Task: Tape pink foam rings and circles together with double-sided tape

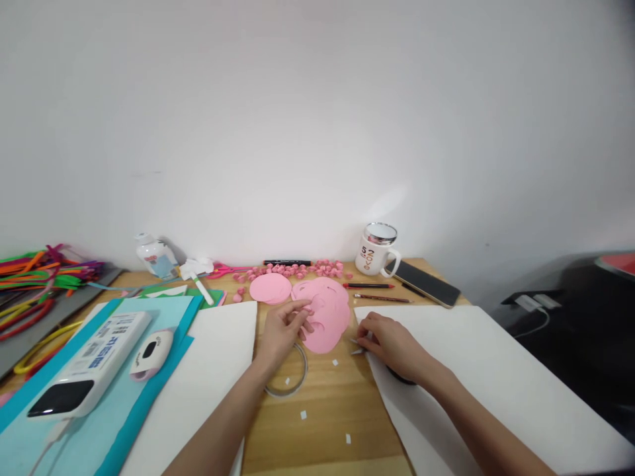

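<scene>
My right hand (pixel 391 344) is closed around a pair of scissors (pixel 358 351). Its blade tips point left past my fingers, and part of a dark handle shows under the palm. Over the edge of the pink paper pieces (pixel 327 307), my left hand (pixel 285 327) has its thumb and fingertips drawn together. Whatever they pinch, if anything, is too small to make out. Below that hand lies a thin tape roll (pixel 306 367), partly covered by the wrist. Small white bits (pixel 303 415) are scattered on the wooden table (pixel 322 456).
White sheets (pixel 496 377) lie on both sides. Pink paper circles (pixel 270 288), pink crumpled balls (pixel 330 268), a black marker (pixel 288 262), pencils (pixel 381 299), a mug (pixel 380 251) and a phone (pixel 426 283) stand behind. A white device (pixel 94 363) rests on blue paper at left.
</scene>
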`<control>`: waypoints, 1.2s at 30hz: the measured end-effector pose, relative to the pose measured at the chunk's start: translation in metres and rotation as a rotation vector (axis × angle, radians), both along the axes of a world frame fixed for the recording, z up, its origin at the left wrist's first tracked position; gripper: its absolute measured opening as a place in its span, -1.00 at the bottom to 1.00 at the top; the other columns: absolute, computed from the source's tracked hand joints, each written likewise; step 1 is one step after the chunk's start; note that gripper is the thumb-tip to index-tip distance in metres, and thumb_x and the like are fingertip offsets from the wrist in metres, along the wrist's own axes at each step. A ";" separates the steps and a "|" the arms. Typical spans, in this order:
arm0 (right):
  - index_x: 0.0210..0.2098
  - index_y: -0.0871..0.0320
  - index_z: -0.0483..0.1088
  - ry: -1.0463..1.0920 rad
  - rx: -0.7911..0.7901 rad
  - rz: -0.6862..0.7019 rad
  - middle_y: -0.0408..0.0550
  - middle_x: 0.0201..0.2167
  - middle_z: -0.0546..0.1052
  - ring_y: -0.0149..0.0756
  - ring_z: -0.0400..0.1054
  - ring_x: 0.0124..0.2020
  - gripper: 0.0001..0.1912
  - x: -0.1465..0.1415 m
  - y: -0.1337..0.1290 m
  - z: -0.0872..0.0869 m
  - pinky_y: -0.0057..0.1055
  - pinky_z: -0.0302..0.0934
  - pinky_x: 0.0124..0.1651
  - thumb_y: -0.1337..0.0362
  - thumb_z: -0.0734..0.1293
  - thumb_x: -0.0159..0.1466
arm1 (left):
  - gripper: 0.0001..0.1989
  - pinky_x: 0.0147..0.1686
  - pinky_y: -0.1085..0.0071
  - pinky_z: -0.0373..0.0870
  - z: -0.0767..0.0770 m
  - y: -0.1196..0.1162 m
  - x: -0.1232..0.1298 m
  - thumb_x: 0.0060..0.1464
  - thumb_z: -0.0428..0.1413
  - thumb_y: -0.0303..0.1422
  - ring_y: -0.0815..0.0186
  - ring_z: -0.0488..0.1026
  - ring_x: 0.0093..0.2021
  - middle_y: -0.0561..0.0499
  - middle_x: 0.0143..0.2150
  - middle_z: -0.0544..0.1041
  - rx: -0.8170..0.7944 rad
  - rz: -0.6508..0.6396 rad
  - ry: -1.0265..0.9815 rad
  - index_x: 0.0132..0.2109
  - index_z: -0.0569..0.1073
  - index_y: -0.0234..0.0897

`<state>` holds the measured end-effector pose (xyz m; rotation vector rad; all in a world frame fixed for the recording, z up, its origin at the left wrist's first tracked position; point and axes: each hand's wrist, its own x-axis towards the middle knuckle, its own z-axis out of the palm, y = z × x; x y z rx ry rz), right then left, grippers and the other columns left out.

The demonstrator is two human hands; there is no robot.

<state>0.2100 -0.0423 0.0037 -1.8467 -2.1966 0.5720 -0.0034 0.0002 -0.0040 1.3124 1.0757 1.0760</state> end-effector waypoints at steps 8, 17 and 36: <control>-0.45 0.17 0.28 0.012 0.058 -0.025 -0.07 -0.45 0.43 -0.31 0.30 -0.44 -0.81 -0.001 -0.002 -0.009 -0.43 0.05 -0.37 0.33 0.10 0.22 | -0.71 -0.62 0.50 0.29 -0.005 0.003 -0.002 -0.11 0.12 -0.26 0.37 0.41 -0.61 -0.03 -0.57 0.50 -0.014 0.001 0.031 -0.25 0.48 -0.38; -0.44 0.13 0.25 0.346 0.029 -0.074 -0.15 -0.52 0.42 -0.36 0.29 -0.50 -0.85 -0.007 0.007 -0.002 -0.43 0.14 -0.42 0.24 0.13 0.20 | -0.72 -0.64 0.52 0.24 -0.003 0.000 0.002 -0.13 0.13 -0.27 0.36 0.39 -0.60 -0.05 -0.54 0.52 -0.025 -0.003 0.032 -0.28 0.50 -0.37; -0.24 0.11 0.12 1.101 0.003 0.033 -0.25 -0.56 0.35 -0.43 0.28 -0.55 -0.73 -0.056 0.037 -0.021 -0.43 0.19 -0.41 0.22 0.27 0.11 | -0.73 -0.63 0.52 0.26 0.002 -0.003 0.004 -0.14 0.16 -0.28 0.43 0.32 -0.66 0.04 -0.64 0.45 -0.046 -0.047 0.021 -0.29 0.52 -0.38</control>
